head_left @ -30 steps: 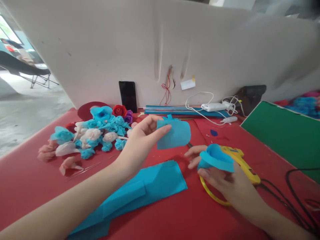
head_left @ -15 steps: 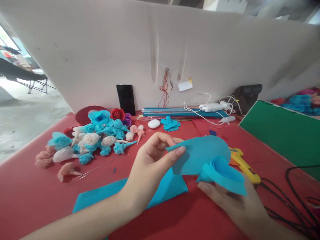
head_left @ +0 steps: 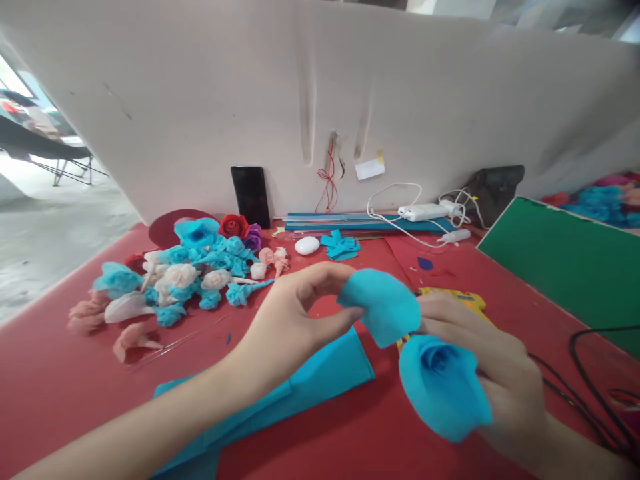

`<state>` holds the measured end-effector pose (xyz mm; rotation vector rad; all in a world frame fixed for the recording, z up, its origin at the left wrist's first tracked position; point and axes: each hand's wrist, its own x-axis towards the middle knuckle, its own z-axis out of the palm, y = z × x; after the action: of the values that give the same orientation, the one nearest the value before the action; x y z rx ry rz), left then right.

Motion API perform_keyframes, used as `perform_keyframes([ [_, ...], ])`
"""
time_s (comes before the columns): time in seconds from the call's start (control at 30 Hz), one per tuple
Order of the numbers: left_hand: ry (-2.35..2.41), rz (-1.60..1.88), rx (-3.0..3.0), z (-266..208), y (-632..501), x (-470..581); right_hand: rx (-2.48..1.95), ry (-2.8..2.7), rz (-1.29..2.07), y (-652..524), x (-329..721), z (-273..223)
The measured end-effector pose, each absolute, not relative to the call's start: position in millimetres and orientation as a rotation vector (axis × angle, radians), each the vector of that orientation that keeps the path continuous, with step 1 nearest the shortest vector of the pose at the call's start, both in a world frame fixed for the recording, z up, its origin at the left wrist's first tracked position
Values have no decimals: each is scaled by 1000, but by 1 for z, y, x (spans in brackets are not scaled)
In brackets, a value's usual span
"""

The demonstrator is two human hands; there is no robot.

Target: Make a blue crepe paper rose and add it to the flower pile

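A rounded blue paper petal [head_left: 383, 308] is pinched at its left edge between the thumb and fingers of my left hand [head_left: 300, 313]. My right hand [head_left: 497, 360] is closed round the base of a blue paper flower [head_left: 443, 383], whose rolled centre faces me. Fingers of that hand also touch the petal's right edge. Behind my right hand a yellow glue gun [head_left: 465, 300] lies partly hidden. Under my left forearm, folded blue paper sheets [head_left: 330, 370] rest on the red table [head_left: 350, 440].
Blue, white and pink paper flowers [head_left: 185, 280] are heaped at the left. A black phone [head_left: 250, 197] leans on the wall. At the back are a white egg-shaped object [head_left: 307, 245], blue strips [head_left: 340, 245] and a white charger [head_left: 425, 212]. A green board [head_left: 570, 267] and black cables [head_left: 595, 373] are right.
My right hand has turned, so the flower's open face now points toward me. Its fingers have come to the petal's right edge, and the petal has shifted and tilted.
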<state>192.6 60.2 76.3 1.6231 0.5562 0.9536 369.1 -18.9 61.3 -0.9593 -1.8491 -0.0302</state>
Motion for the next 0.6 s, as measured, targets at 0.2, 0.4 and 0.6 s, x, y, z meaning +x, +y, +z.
perform_keyframes([
  [0.2, 646, 888, 1720, 79, 65, 192, -967, -1941, -157, -18, 372, 55],
  [0.4, 743, 1087, 1734, 81, 65, 190, -927, -2068, 52, -16, 372, 41],
  [0.6, 617, 825, 1544, 83, 47, 191, -982, -2148, 109, -17, 367, 38],
])
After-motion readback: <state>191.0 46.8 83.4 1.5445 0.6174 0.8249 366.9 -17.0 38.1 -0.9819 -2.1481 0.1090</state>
